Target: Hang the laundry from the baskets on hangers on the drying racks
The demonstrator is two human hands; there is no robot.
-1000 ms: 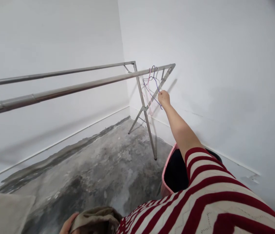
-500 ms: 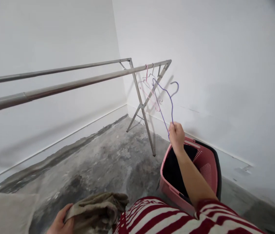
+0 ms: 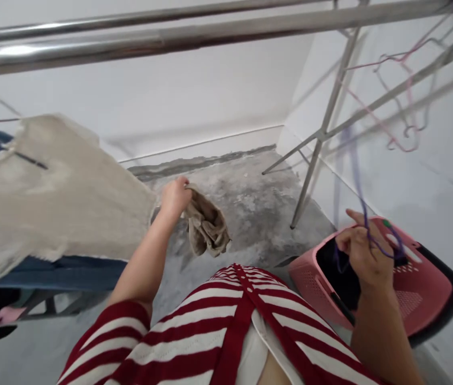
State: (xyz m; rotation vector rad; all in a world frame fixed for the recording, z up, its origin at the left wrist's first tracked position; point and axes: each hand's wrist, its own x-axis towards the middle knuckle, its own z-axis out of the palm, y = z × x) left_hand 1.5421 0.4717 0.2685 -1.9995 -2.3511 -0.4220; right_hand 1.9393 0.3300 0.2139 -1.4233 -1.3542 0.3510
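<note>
A crumpled olive-brown garment (image 3: pixel 207 222) dangles from my left hand (image 3: pixel 175 199), whose fingers pinch its edge. Below the rack's right end, my right hand (image 3: pixel 366 248) holds a purple wire clothes hanger (image 3: pixel 358 174), smeared by motion. Some of those fingers are curled round the wire and the index finger points outward. Beneath that hand stands a pink laundry basket (image 3: pixel 422 286) with dark cloth (image 3: pixel 336 267) inside. A beige top (image 3: pixel 90 187) hangs to the left of my left hand.
A metal drying rack's front rail (image 3: pixel 210 35) crosses the top of the view, its crossed legs (image 3: pixel 318 136) at the right. Pink and grey wire hangers (image 3: pixel 408 91) hang at its right end. Blue cloth (image 3: pixel 61 272) shows behind the beige top. White walls meet at the corner.
The view has turned down and left. My left hand has lifted the olive-brown garment forward. My right hand has lowered the purple hanger over the basket.
</note>
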